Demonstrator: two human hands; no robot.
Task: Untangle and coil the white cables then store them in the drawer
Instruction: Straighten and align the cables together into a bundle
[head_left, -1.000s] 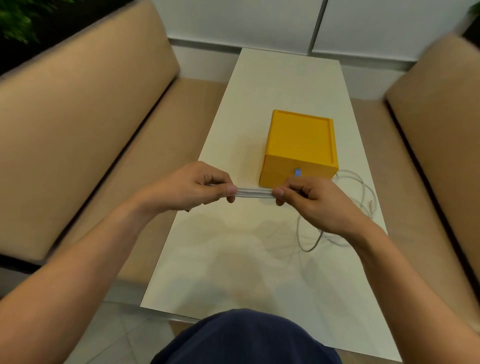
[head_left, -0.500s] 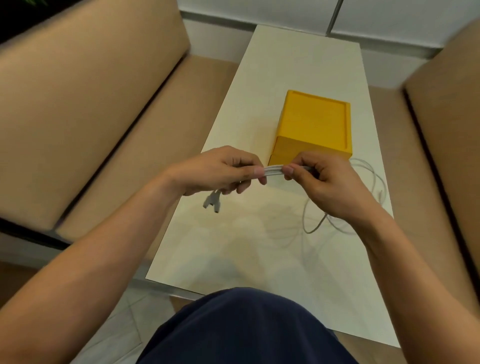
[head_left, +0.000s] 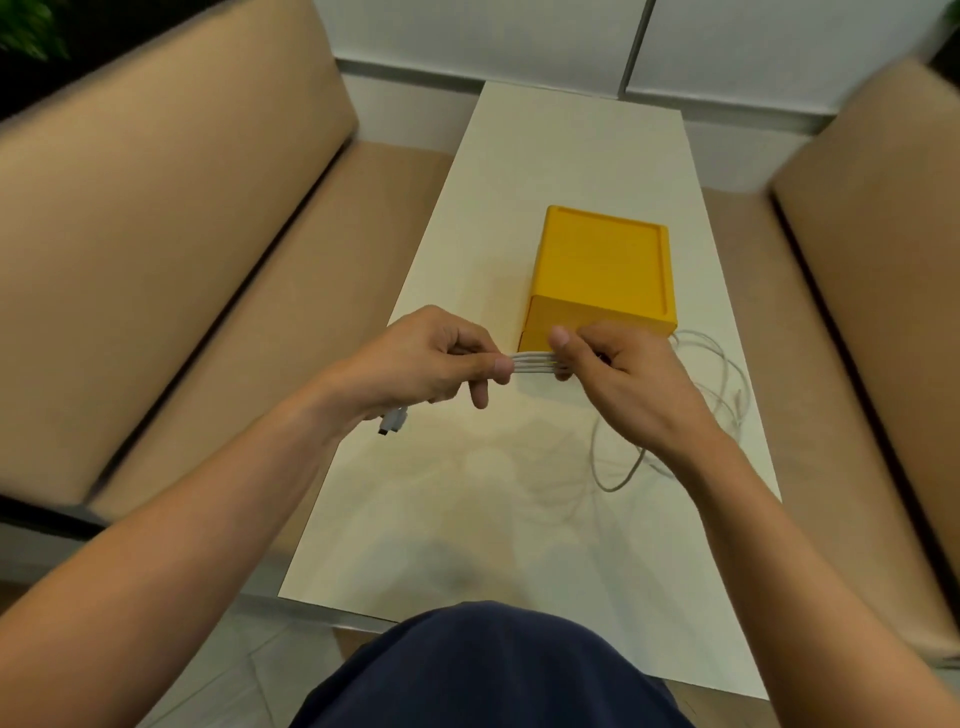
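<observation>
Below us we see two bare hands held close together above a pale table (head_left: 571, 156), viewed from the person's head. The left hand (head_left: 431, 358) is curled and pinches a flat bunch of white cables (head_left: 535, 362) between thumb and forefinger. The right hand (head_left: 623, 379), just beside it, grasps the same bunch with its thumb on top and its fingers curled under. Between the two hands we see a short straight stretch of several strands lying side by side. Under the left hand, near its wrist, the plugs (head_left: 393, 421) hang out, pale with dark tips. To the outer side of the right hand, loose loops (head_left: 717, 395) of cable trail down onto the table. Just beyond the right hand's knuckles stands a yellow box (head_left: 602, 265); the hand hides much of its near face. Well apart from either hand, we see a tan sofa (head_left: 156, 208) on the left and another (head_left: 883, 234) on the right.
</observation>
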